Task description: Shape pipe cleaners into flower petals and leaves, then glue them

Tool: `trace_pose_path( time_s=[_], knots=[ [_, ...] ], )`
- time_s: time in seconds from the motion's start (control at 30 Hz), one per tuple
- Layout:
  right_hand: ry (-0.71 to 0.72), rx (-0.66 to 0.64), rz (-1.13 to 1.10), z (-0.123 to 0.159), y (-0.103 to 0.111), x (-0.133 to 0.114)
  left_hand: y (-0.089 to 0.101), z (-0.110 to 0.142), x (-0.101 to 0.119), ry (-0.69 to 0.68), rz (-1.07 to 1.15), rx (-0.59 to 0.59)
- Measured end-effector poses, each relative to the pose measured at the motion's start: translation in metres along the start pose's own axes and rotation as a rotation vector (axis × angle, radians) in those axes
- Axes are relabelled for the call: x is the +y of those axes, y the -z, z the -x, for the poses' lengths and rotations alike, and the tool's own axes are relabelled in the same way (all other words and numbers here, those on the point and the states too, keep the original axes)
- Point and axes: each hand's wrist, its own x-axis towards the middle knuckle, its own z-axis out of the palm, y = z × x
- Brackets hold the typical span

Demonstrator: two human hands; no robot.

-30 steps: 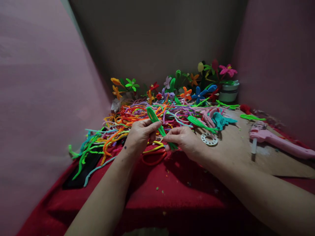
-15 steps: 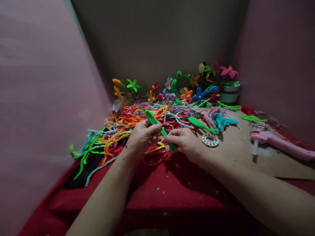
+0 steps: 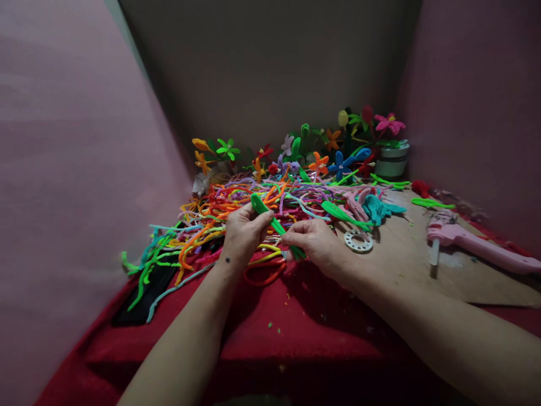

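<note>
At the frame's centre, my left hand (image 3: 243,231) and right hand (image 3: 316,243) pinch the long, bright-green, leaf-shaped fuzzy pipe-cleaner loop (image 3: 277,226) between closed fingers, probably light, soft and easily bent, best held mid-length and near its lower end.

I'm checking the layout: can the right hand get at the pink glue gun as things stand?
Probably yes: nothing visibly blocks the pink glue gun on the cardboard, though the right hand is busy pinching a green piece.
</note>
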Motion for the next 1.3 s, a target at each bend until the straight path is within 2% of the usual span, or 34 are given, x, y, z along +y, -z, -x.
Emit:
trace_pose_path(
  time_s=[0.13,0.27,0.33,0.5,0.57,0.7,0.77,0.87,1.0,1.07,1.2,1.3],
  knots=[
    [-0.025,0.017,-0.006,0.000,-0.001,-0.001,0.002,0.000,0.000,-0.170,-0.187,0.072],
    [-0.038,-0.004,-0.039,-0.001,-0.001,0.000,0.007,-0.002,0.001,-0.102,-0.123,0.074],
    [-0.034,-0.017,-0.036,-0.001,-0.001,0.001,0.009,-0.003,0.001,-0.115,-0.151,0.099],
    [-0.033,-0.011,-0.011,-0.001,-0.001,0.001,0.011,-0.001,0.004,-0.392,-0.430,0.205],
    [-0.032,-0.011,-0.020,-0.001,-0.002,-0.001,0.010,-0.001,0.006,-0.342,-0.359,0.199],
    [-0.027,-0.025,-0.015,0.001,-0.002,-0.003,0.012,-0.005,0.008,-0.099,-0.094,0.152],
    [-0.026,-0.031,-0.009,0.001,-0.002,-0.004,0.013,-0.007,0.008,-0.066,-0.061,0.158],
    [-0.023,-0.029,0.007,0.001,-0.002,-0.003,0.015,-0.008,0.005,-0.118,-0.132,0.190],
    [-0.014,-0.029,0.034,0.000,-0.002,-0.001,0.016,-0.006,0.002,-0.311,-0.349,0.263],
    [-0.011,-0.035,0.032,0.000,-0.002,-0.001,0.015,-0.006,0.002,-0.298,-0.328,0.279],
    [-0.025,-0.023,0.013,0.002,-0.002,-0.002,0.017,-0.010,0.003,-0.088,-0.056,0.197],
    [-0.032,-0.022,0.002,0.001,-0.003,-0.001,0.020,-0.012,0.002,0.004,0.106,0.037]
  ],
)
